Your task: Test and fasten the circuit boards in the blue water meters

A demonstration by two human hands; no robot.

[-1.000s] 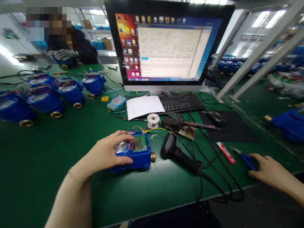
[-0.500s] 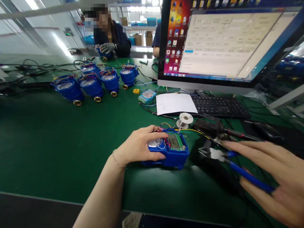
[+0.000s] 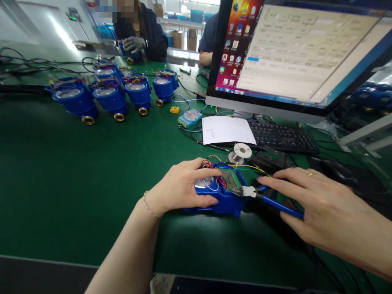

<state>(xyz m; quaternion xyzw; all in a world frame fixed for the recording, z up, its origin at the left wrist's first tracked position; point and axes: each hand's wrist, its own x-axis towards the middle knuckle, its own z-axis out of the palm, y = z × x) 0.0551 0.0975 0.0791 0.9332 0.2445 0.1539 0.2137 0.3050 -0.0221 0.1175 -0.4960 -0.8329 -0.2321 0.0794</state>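
My left hand (image 3: 185, 185) is wrapped over a blue water meter (image 3: 225, 204) on the green bench, with the thumb along its near side and a finger near its wires. The meter's top is uncovered: a green circuit board with a grey display (image 3: 229, 179), thin red and white wires, and a round dial partly under my hand. In my right hand (image 3: 306, 200) is a pair of diagonal cutters (image 3: 266, 198) with blue handles. Their jaws lie over the near right edge of the display; whether they touch it I cannot tell.
Behind the meter stand a solder wire spool (image 3: 240, 153), a white sheet (image 3: 228, 130), a keyboard (image 3: 281, 136) and a monitor (image 3: 290, 61). Several blue meters (image 3: 107, 96) sit at the back left. Across the bench a person's gloved hand (image 3: 134, 44) holds another meter.
My right hand has brought the cutters leftward and slightly up, from beside the meter to over its display. My left hand keeps its hold on the meter. The view has shifted a little.
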